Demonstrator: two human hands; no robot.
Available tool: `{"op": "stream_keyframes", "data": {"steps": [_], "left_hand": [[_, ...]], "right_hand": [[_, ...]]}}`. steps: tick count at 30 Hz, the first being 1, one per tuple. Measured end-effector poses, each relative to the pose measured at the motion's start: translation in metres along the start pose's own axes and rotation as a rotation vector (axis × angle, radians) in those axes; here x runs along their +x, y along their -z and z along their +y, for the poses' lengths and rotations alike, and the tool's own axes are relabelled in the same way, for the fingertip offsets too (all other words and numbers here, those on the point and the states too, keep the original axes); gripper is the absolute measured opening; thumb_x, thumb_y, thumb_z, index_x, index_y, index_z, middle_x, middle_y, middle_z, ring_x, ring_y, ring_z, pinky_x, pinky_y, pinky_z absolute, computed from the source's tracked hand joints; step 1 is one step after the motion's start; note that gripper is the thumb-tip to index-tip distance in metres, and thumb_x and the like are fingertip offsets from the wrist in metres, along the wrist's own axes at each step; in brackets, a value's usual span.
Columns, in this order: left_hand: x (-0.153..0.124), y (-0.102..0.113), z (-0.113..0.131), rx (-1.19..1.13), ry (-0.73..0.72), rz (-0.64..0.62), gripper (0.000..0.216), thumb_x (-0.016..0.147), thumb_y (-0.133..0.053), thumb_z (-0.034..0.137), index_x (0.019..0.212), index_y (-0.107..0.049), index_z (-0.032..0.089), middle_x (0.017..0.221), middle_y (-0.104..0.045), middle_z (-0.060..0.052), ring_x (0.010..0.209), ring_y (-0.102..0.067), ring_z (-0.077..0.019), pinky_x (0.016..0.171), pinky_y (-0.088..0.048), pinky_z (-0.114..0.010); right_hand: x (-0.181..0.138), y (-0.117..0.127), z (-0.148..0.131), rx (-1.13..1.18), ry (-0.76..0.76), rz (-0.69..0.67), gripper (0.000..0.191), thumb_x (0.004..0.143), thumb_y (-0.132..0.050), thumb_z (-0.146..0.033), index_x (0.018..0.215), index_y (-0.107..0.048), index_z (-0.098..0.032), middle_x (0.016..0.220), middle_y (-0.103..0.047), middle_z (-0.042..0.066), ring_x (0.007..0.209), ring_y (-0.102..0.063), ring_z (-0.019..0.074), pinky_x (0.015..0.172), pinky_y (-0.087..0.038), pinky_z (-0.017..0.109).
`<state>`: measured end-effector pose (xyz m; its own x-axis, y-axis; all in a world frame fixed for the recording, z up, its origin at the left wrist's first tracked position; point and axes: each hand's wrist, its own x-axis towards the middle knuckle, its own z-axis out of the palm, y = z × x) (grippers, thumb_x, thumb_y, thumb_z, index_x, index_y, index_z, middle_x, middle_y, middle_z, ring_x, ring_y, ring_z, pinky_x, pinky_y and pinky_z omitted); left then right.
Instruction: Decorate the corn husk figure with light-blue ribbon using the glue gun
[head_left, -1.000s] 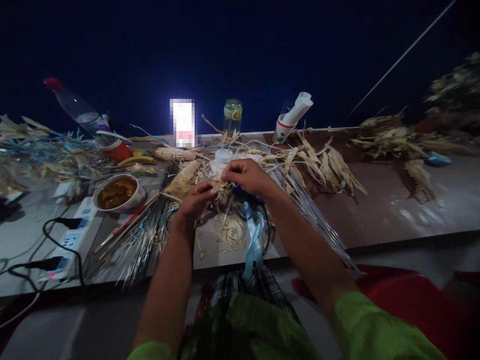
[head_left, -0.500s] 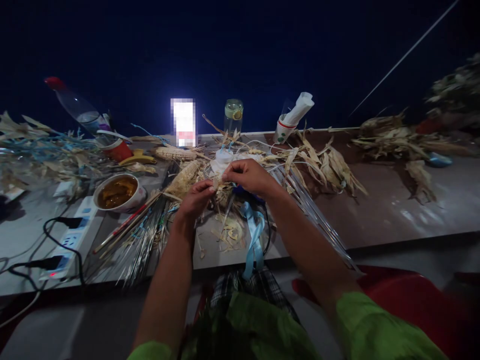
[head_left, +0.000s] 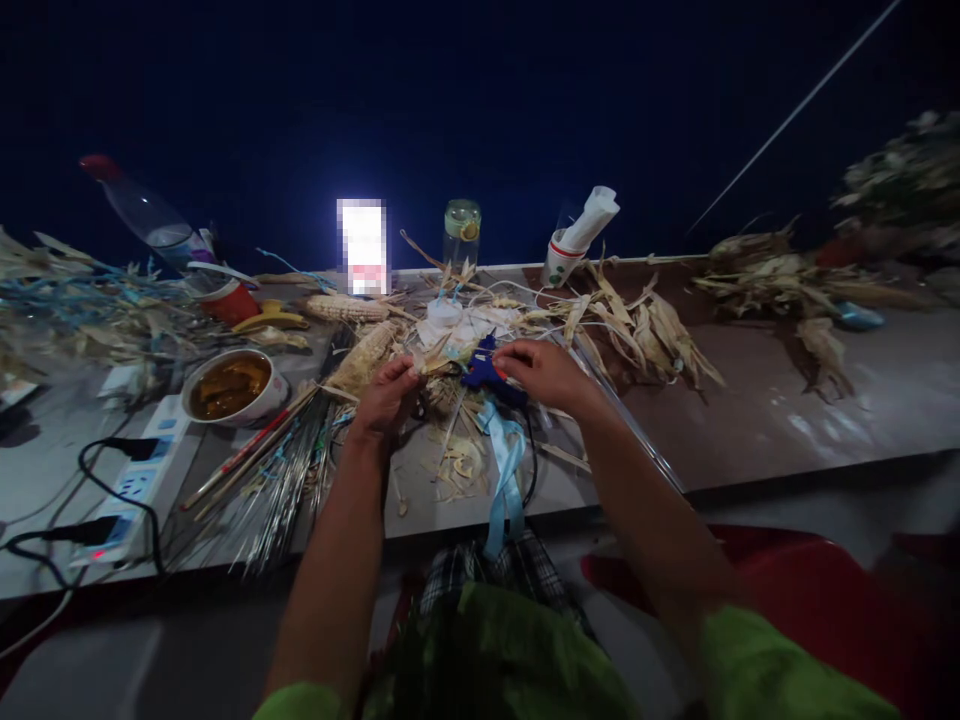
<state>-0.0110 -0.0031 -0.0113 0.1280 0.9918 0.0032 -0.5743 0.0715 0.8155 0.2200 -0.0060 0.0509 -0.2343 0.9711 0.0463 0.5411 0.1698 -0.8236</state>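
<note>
I am looking down over both forearms at a cluttered bench (head_left: pixel 750 420) in dim light. My left hand (head_left: pixel 386 392) sits near the middle of the bench, its fingers pinched shut on a small piece of dry corn husk (head_left: pixel 433 366) that sticks out toward the right. My right hand (head_left: pixel 546 372) lies just to the right of it, fingers curled around the rear of a blue glue gun (head_left: pixel 482 368). The gun's nose points left toward the husk piece and sits close to it, though I cannot tell whether the two touch. Both are low over the bench, above a litter of husk scraps (head_left: pixel 459 462).

A pale blue ribbon (head_left: pixel 507 470) runs from under the glue gun down over the near edge of the bench. Just left of my left hand lies a corn cob (head_left: pixel 367 355), with a second cob (head_left: pixel 346 308) farther back. Further left stands a white bowl (head_left: pixel 231 386) of brownish liquid, and a fan of thin metal wires (head_left: pixel 281 485) spreads toward the near edge. A white power strip (head_left: pixel 135 482) with black plugs lies at the far left.

At the back edge a bright screen (head_left: pixel 363 245) glows. A glass jar (head_left: pixel 463 232) stands to its right, then a paper cup (head_left: pixel 561 264) holding rolled white paper. A heap of loose husks (head_left: pixel 645 325) lies to the right of my right hand, and a clear plastic bottle (head_left: pixel 154 222) leans at the back left.
</note>
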Motion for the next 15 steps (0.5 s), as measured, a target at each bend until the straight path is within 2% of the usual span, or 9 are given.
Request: {"op": "stream_keyframes", "data": {"steps": [3,7,10,12,15], "left_hand": [[0.001,-0.001,0.002,-0.036,-0.009,0.016,0.028,0.051,-0.081,0.024,0.073,-0.065,0.016,0.066,-0.062,0.001,0.06,-0.053,-0.007,0.06,-0.041,-0.02],[0.002,-0.004,0.007,-0.087,-0.082,0.0,0.024,0.054,-0.079,0.022,0.069,-0.062,0.016,0.057,-0.055,0.004,0.053,-0.047,-0.0053,0.056,-0.04,-0.02],[0.001,-0.006,0.012,-0.104,-0.097,0.028,0.023,0.055,-0.079,0.021,0.069,-0.062,0.016,0.059,-0.054,0.003,0.058,-0.049,-0.0061,0.06,-0.042,-0.02],[0.001,-0.005,0.014,-0.109,-0.109,0.039,0.024,0.056,-0.079,0.021,0.073,-0.062,0.016,0.061,-0.054,0.003,0.06,-0.049,-0.0061,0.061,-0.042,-0.02],[0.001,-0.001,0.014,-0.118,-0.11,-0.001,0.025,0.058,-0.078,0.023,0.076,-0.062,0.015,0.056,-0.047,0.004,0.054,-0.043,-0.005,0.055,-0.039,-0.019]], "right_hand": [[-0.003,0.002,0.004,-0.18,0.002,0.026,0.024,0.079,-0.053,-0.035,0.085,-0.066,-0.017,0.078,-0.066,0.003,0.069,-0.055,0.0126,0.067,-0.039,0.026],[0.005,-0.008,-0.011,-0.329,0.072,0.036,0.024,0.084,-0.047,-0.029,0.09,-0.066,-0.017,0.089,-0.067,0.004,0.082,-0.058,0.0143,0.076,-0.04,0.026],[0.018,-0.03,-0.027,-0.517,0.139,-0.018,0.026,0.086,-0.043,-0.027,0.093,-0.065,-0.017,0.099,-0.066,0.007,0.093,-0.058,0.0172,0.081,-0.04,0.027],[0.024,-0.05,-0.036,-0.619,0.168,-0.109,0.028,0.086,-0.042,-0.033,0.099,-0.063,-0.02,0.102,-0.065,0.008,0.091,-0.059,0.0196,0.075,-0.042,0.029],[0.029,-0.08,-0.044,-0.771,0.15,-0.228,0.035,0.082,-0.047,-0.04,0.106,-0.059,-0.018,0.099,-0.064,0.012,0.082,-0.062,0.0232,0.065,-0.043,0.03]]}}
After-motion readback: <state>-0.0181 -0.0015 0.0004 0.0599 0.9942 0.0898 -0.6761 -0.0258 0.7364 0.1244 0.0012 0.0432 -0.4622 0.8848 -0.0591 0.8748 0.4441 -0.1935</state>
